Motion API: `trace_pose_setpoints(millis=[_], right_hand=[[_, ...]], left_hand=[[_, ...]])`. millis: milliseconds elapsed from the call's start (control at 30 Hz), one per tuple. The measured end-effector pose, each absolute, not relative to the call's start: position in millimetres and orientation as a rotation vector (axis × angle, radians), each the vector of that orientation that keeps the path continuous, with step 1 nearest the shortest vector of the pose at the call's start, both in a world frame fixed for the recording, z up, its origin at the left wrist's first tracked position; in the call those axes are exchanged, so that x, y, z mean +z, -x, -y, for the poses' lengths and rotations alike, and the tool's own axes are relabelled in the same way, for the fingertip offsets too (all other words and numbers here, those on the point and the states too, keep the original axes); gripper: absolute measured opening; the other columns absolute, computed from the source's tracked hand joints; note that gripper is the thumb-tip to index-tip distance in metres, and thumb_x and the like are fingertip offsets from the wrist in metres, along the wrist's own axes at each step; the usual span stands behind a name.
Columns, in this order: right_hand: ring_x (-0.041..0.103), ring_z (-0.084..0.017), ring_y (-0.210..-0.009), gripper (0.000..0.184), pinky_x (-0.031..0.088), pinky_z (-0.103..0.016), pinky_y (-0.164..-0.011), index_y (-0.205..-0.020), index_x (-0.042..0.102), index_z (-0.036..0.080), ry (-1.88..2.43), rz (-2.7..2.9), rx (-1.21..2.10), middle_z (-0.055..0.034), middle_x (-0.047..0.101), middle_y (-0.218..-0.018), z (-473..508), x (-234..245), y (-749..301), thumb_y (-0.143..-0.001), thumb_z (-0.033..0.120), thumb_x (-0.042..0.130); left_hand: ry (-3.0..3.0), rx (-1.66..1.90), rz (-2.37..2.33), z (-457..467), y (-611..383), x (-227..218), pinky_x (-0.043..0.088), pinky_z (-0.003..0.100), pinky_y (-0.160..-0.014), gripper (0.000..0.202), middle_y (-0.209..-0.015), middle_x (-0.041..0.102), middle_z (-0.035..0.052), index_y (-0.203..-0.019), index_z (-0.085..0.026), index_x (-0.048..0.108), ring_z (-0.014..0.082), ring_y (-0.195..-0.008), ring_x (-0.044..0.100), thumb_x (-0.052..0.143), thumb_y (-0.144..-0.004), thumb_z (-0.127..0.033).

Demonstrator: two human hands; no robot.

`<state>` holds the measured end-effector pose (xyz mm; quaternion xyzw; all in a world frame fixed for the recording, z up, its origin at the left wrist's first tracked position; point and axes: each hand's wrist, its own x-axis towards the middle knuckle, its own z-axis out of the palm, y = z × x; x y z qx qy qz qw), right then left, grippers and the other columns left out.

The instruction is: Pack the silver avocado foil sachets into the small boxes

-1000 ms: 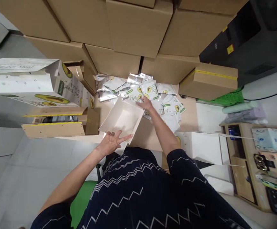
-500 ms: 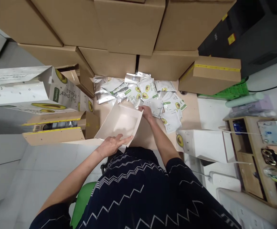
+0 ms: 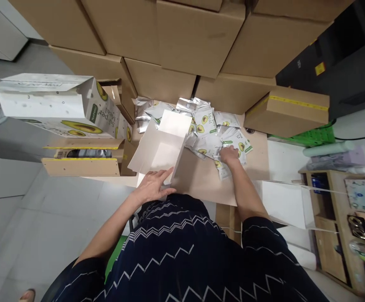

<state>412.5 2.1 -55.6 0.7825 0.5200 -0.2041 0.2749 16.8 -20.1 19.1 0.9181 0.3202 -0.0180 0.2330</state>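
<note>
An open white carton (image 3: 163, 157) lies on the table in front of me, its inside facing up and its far flap raised. My left hand (image 3: 152, 183) rests over its near edge, index finger and thumb spread apart around the near right corner. To the right, my right hand (image 3: 229, 155) reaches into a loose pile of white and silver sachets (image 3: 206, 121) printed with avocados. Its fingers are bent down onto a sachet at the pile's near side, and the fingertips are partly hidden.
Stacked brown cardboard boxes (image 3: 198, 37) wall off the back. A printed avocado carton (image 3: 84, 109) and an open brown box (image 3: 84, 165) stand on the left. On the right are a brown box (image 3: 289, 111), a white carton (image 3: 283, 203) and a small wooden cabinet (image 3: 330, 235).
My right hand has left the carton's right edge and moved right onto the sachets. The carton's far flap now stands up over the pile. My left hand has stayed at the carton.
</note>
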Motion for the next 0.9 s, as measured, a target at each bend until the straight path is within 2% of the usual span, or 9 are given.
trace_pose_setpoints(millis=[67, 133, 233, 333, 433, 567, 633, 800, 900], right_hand=[[0.047, -0.033, -0.129, 0.033, 0.027, -0.055, -0.109, -0.122, 0.067, 0.015, -2.08, -1.507, -0.569, -0.0189, 0.065, -0.127, -12, -32, -411, -0.094, 0.016, 0.049], [0.056, -0.031, -0.118, 0.03, 0.032, -0.052, -0.107, -0.121, 0.065, 0.016, -2.185, -1.661, -0.514, -0.0185, 0.068, -0.12, -18, 1, -408, -0.095, 0.023, 0.052], [0.062, -0.029, -0.101, 0.029, 0.045, -0.043, -0.091, -0.118, 0.061, 0.016, -2.513, -1.944, -0.303, -0.017, 0.07, -0.11, -13, 61, -398, -0.097, 0.033, 0.049], [0.061, -0.024, -0.082, 0.036, 0.048, -0.04, -0.078, -0.119, 0.059, 0.019, -2.831, -2.248, -0.118, -0.01, 0.069, -0.096, 3, 121, -372, -0.099, 0.046, 0.044], [0.057, -0.018, -0.07, 0.042, 0.048, -0.034, -0.07, -0.125, 0.056, 0.023, -2.774, -2.557, -0.342, -0.0028, 0.066, -0.086, 12, 155, -330, -0.099, 0.052, 0.043], [0.06, -0.018, -0.068, 0.034, 0.044, -0.03, -0.066, -0.121, 0.058, 0.019, -2.158, -2.627, -0.682, -0.0036, 0.067, -0.08, -1, 143, -264, -0.102, 0.04, 0.04], [0.063, -0.02, -0.072, 0.033, 0.043, -0.03, -0.065, -0.123, 0.058, 0.016, -1.877, -2.61, -0.69, -0.0068, 0.07, -0.084, -13, 121, -233, -0.102, 0.033, 0.039], [0.067, -0.021, -0.082, 0.027, 0.046, -0.029, -0.068, -0.115, 0.063, 0.015, -1.583, -2.577, -0.932, -0.008, 0.073, -0.096, -36, 68, -179, -0.099, 0.027, 0.044], [0.063, -0.014, -0.067, 0.007, 0.046, -0.024, -0.063, -0.089, 0.069, 0.016, -1.492, -2.362, -1.348, 0.0019, 0.069, -0.072, -42, 45, -163, -0.085, 0.016, 0.064]], left_hand=[[-2.503, -0.007, -1.04, 27, -30, 17, 0.052, 0.04, -0.085, 0.085, -0.115, 0.068, 0.0135, -0.16, -0.02, 0.021, 0.0271, -0.096, 0.068, 0.055, -0.093, -0.058], [-2.531, -0.008, -1.145, 35, -43, 13, 0.052, 0.035, -0.078, 0.076, -0.107, 0.068, 0.0121, -0.161, -0.021, 0.018, 0.0227, -0.083, 0.068, 0.053, -0.097, -0.041], [-2.611, -0.097, -1.152, 44, -60, 7, 0.051, 0.032, -0.073, 0.076, -0.105, 0.063, 0.0102, -0.161, -0.03, 0.019, 0.0167, -0.073, 0.063, 0.046, -0.093, -0.013], [-2.641, -0.187, -1.132, 49, -70, 4, 0.051, 0.034, -0.074, 0.08, -0.105, 0.06, 0.0105, -0.159, -0.038, 0.025, 0.0164, -0.074, 0.06, 0.045, -0.089, -0.004], [-2.654, -0.142, -1.079, 52, -68, 7, 0.051, 0.043, -0.085, 0.072, -0.113, 0.06, 0.0136, -0.158, -0.034, 0.03, 0.0238, -0.09, 0.061, 0.05, -0.092, -0.013], [-2.665, 0.024, -1.071, 53, -37, 14, 0.033, 0.065, -0.109, 0.06, -0.134, 0.058, 0.0175, -0.15, -0.024, 0.046, 0.0406, -0.127, 0.048, 0.06, -0.093, -0.039], [-2.653, 0.021, -1.045, 51, -15, 15, 0.028, 0.068, -0.112, 0.053, -0.132, 0.06, 0.0157, -0.144, -0.023, 0.052, 0.0416, -0.133, 0.045, 0.061, -0.093, -0.036], [-2.678, 0.028, -0.916, 42, 19, 6, 0.036, 0.055, -0.113, 0.05, -0.128, 0.062, 0.0133, -0.142, -0.022, 0.052, 0.0326, -0.129, 0.049, 0.056, -0.093, -0.018], [-2.696, 0.108, -0.971, 41, 23, -4, 0.042, 0.049, -0.108, 0.043, -0.124, 0.061, 0.0152, -0.138, -0.02, 0.054, 0.0314, -0.124, 0.052, 0.056, -0.095, -0.024]])
